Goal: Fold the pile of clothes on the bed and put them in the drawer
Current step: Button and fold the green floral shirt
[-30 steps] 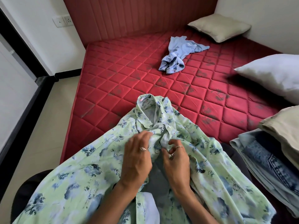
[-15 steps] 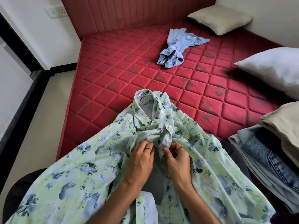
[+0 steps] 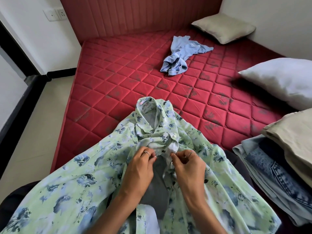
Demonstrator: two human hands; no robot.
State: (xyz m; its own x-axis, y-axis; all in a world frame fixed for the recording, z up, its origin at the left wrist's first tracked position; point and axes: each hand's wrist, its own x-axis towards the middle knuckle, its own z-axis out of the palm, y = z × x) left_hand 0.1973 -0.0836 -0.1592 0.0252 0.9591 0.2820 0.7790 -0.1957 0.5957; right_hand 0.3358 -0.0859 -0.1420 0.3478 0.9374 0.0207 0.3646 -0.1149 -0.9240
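- Far left is just floor and wall, with the edge of the red mattress (image 3: 118, 78) running along it.
- The green floral shirt (image 3: 67, 179) is spread across the near end of the bed and what looks like the person's lap. Collar points away from them, hem comes toward them, so its long axis runs straight out from their body.
- Left hand (image 3: 138, 173) is pinching the left front edge just below the collar, fingertips curled onto the cloth.
- Right hand (image 3: 187, 168) does the same on the right front edge. The two hands are nearly touching at the placket, so I'd guess a button is being done up before folding.
- Both hands sit equally close to that spot, the collar lying just beyond their fingertips.
- Further back, a crumpled blue garment (image 3: 179, 59) is well out of reach, not folded yet.
- Far right, folded jeans (image 3: 270, 168) are stacked under something beige.
- No drawer visible.
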